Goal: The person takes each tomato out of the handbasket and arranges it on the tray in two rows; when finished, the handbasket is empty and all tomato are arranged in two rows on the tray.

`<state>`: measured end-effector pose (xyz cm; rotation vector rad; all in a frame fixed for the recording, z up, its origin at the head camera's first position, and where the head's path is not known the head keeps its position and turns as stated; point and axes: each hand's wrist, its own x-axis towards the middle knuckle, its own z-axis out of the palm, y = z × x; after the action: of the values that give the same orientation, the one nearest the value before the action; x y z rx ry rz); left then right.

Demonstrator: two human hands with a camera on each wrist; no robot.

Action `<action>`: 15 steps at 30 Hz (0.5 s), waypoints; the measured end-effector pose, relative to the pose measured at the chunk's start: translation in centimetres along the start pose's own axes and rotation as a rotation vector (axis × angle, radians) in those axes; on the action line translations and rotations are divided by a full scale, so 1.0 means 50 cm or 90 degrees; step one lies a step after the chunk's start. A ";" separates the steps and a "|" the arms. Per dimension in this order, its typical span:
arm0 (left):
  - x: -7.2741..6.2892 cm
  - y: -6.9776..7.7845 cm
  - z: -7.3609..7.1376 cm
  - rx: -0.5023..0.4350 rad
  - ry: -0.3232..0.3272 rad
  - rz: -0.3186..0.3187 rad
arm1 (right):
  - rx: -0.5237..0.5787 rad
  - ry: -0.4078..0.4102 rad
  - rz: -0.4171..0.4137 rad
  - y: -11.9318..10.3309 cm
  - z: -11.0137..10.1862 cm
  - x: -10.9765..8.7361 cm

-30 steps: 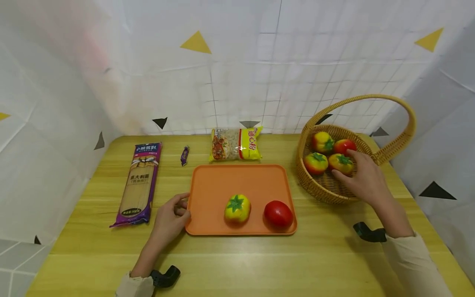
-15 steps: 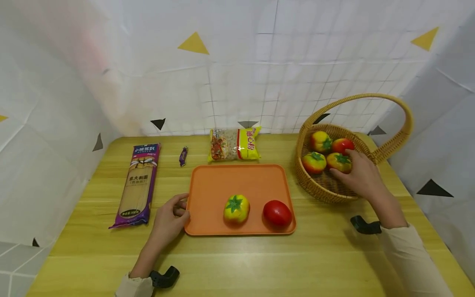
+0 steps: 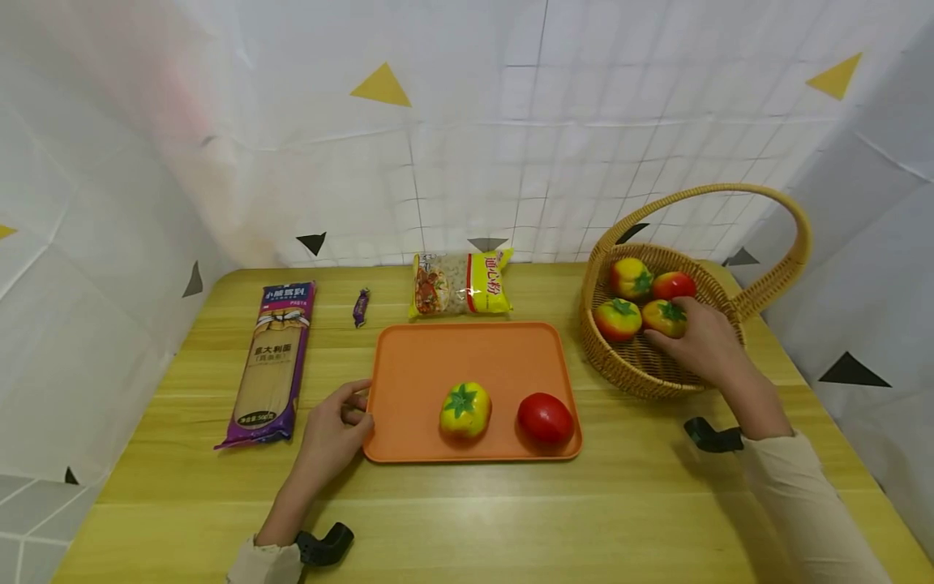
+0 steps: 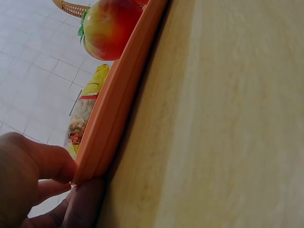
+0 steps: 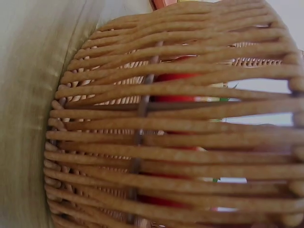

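Note:
My left hand (image 3: 332, 438) pinches the left rim of an orange tray (image 3: 467, 349), fingers above and below the edge in the left wrist view. On the tray sit a yellow persimmon (image 3: 465, 410) with a green calyx and a smooth red fruit (image 3: 546, 420). My right hand (image 3: 704, 345) reaches into a wicker basket (image 3: 620, 373), thumb and fingers on either side of a yellow-red persimmon (image 3: 665, 319). Three more fruits lie beside it: two yellow-red persimmons (image 3: 618, 319) and a red one (image 3: 674, 285). Basket weave (image 5: 171, 128) hides the right fingers in the right wrist view.
A long pasta packet (image 3: 270, 365) lies at the left of the wooden table (image 3: 467, 519). Near it is a small purple wrapped candy (image 3: 361, 308). Behind the tray lies a macaroni bag (image 3: 461, 283). The basket's tall handle (image 3: 737, 190) arches over it.
The right hand has shifted slightly left and closed in around the persimmon in the basket. My left hand keeps its place at the tray rim.

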<state>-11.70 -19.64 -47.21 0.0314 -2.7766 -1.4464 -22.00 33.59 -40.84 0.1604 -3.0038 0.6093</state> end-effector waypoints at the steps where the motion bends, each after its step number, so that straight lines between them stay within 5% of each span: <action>1: 0.000 0.000 0.000 -0.001 0.000 0.001 | 0.000 -0.002 0.001 -0.001 0.001 0.002; 15: 0.000 -0.003 0.000 -0.004 -0.001 0.002 | -0.017 -0.008 -0.006 0.011 0.000 0.004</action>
<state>-11.68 -19.72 -47.34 0.0262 -2.7728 -1.4544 -22.25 34.08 -41.06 0.1767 -3.0206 0.5694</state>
